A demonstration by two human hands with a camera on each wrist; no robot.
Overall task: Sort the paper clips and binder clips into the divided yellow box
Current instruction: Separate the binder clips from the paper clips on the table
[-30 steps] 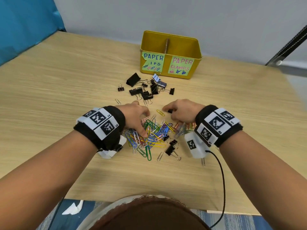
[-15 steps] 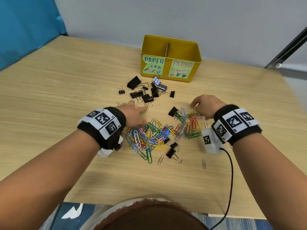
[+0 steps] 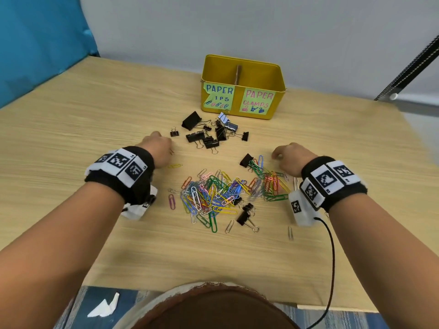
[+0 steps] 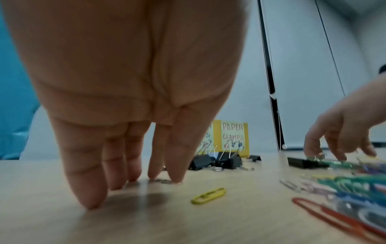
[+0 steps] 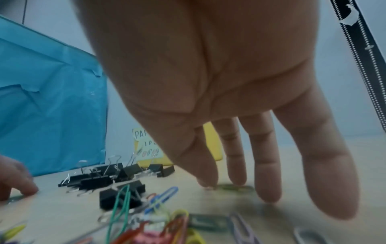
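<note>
The yellow box (image 3: 242, 70), labelled for paper clips on the left and paper clamps on the right, stands at the back of the table. Black binder clips (image 3: 209, 135) lie in a cluster in front of it. A pile of coloured paper clips (image 3: 218, 193) lies nearer me. My left hand (image 3: 158, 147) is left of the binder clips, its straight fingers (image 4: 89, 189) touching the table by a small silver clip (image 4: 163, 180). My right hand (image 3: 289, 155) is right of the pile, fingers (image 5: 267, 186) straight, tips on the table near a green clip (image 5: 236, 187).
A lone yellow paper clip (image 3: 174, 165) lies beside my left hand. One black binder clip (image 3: 246, 160) sits at the pile's far right edge and another (image 3: 244, 216) at its near edge. A black cable (image 3: 331, 257) trails from my right wrist. A blue sheet (image 3: 35, 43) hangs at the left.
My hands have drawn apart from the middle of the pile. The left went left and away, the right went right, and clips were spread rightward with it.
</note>
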